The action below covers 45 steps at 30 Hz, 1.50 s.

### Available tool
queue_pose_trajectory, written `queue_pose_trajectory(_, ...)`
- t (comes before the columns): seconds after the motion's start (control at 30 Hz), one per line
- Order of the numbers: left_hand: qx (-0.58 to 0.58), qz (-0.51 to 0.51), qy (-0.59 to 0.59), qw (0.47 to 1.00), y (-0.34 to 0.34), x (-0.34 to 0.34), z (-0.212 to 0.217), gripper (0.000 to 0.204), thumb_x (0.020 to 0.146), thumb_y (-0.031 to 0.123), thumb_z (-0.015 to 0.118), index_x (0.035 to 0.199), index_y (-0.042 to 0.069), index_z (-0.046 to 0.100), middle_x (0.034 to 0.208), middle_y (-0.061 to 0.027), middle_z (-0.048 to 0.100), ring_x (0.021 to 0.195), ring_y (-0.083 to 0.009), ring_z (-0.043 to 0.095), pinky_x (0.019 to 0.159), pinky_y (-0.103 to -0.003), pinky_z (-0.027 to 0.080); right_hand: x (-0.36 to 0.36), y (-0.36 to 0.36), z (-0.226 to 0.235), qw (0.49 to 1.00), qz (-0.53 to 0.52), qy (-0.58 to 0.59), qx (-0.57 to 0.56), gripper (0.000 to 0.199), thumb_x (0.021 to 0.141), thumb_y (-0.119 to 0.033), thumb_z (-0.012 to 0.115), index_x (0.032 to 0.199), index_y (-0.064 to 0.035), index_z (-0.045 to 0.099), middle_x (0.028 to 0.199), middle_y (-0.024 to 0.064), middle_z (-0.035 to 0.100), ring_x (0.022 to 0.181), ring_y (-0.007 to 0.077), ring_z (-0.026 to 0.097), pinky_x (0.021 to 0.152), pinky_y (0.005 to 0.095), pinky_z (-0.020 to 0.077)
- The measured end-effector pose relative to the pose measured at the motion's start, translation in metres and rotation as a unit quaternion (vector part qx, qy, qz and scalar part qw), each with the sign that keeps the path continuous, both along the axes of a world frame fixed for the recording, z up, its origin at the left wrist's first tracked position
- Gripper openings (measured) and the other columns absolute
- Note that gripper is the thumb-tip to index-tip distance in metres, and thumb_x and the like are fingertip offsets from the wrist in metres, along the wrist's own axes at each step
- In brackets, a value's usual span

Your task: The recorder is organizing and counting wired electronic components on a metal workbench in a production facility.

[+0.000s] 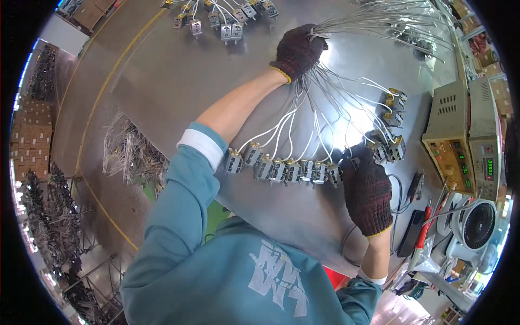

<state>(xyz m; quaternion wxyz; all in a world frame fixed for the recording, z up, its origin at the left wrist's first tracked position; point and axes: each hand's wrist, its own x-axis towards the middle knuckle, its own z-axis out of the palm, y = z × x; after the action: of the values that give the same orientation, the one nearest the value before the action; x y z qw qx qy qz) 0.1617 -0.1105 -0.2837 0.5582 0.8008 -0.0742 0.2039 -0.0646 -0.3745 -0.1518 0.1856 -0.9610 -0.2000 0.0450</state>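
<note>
My left hand [300,52], in a dark knitted glove with a yellow cuff edge, is closed around a thick bundle of thin wires [374,20] above the metal table. Below the fist the wires fan out as white leads to several small metal-cased components [292,171]. Most of these stand side by side in a curved row across the table. My right hand [367,189], gloved alike, is at the row's right part, its fingers closed on one small component [355,162]. The fingertips partly hide that piece. More components [391,146] sit just beyond that hand.
Another wired group of components [230,30] lies at the table's far edge. On the right stand bench instruments [452,143] with lit displays, a small fan [478,223] and a red screwdriver [423,227]. A tangled wire heap [130,146] hangs beyond the left table edge.
</note>
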Motion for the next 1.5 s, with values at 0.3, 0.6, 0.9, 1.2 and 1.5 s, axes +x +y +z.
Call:
queue_pose_trajectory(0.3,0.037,-0.033,0.026,0.998,0.0,-0.005,0.009,0.026,0.1,0.011,0.062,0.121,0.002,0.077,0.095,-0.0079,0.08,0.088,-0.0134,0.076,0.08,-0.031,0.061,-0.022,-0.029,0.017,0.993,0.044,-0.109,0.02,0.053,0.093,-0.013,0.075,0.145,-0.0094,0.066,0.112,0.0145,0.08,0.091,0.0331,0.077,0.081,0.0438,0.0597)
queue_pose_trajectory(0.6,-0.078,-0.022,0.042,0.996,-0.003,-0.009,0.01,0.031,0.097,0.021,0.055,0.111,0.007,0.078,0.084,-0.0061,0.08,0.067,-0.0175,0.075,0.07,-0.035,0.062,0.018,-0.093,-0.021,0.978,-0.051,-0.183,-0.082,0.07,0.087,-0.008,0.082,0.152,-0.0099,0.058,0.153,0.0188,0.059,0.14,0.0379,0.059,0.113,0.047,0.0499)
queue_pose_trajectory(0.9,-0.118,-0.034,0.084,0.989,-0.005,-0.016,0.017,0.029,0.096,0.01,0.059,0.115,0.002,0.079,0.096,-0.0099,0.082,0.085,-0.0154,0.077,0.079,-0.033,0.062,0.024,-0.115,-0.023,0.97,0.025,-0.225,-0.084,0.07,0.082,-0.008,0.083,0.149,-0.0067,0.059,0.145,0.0202,0.066,0.124,0.0404,0.07,0.105,0.0441,0.0566)
queue_pose_trajectory(1.2,-0.168,-0.105,0.08,0.977,0.002,-0.012,0.009,0.027,0.097,0.009,0.06,0.116,0.002,0.078,0.096,-0.009,0.082,0.089,-0.0162,0.077,0.08,-0.033,0.062,0.081,-0.106,-0.008,0.951,0.045,-0.304,0.041,0.063,0.111,-0.013,0.052,0.167,0.0031,0.028,0.151,0.0255,0.06,0.137,0.034,0.062,0.116,0.0441,0.0467)
queue_pose_trajectory(1.5,-0.077,-0.07,0.088,0.991,-0.014,-0.021,0.026,0.026,0.1,0.007,0.058,0.113,0.003,0.079,0.095,-0.0089,0.082,0.083,-0.017,0.077,0.076,-0.031,0.061,0.088,-0.104,-0.06,0.957,-0.064,-0.022,0.282,0.06,0.117,-0.029,0.044,0.167,-0.001,0.026,0.151,0.0246,0.052,0.126,0.0333,0.062,0.103,0.0411,0.0529)
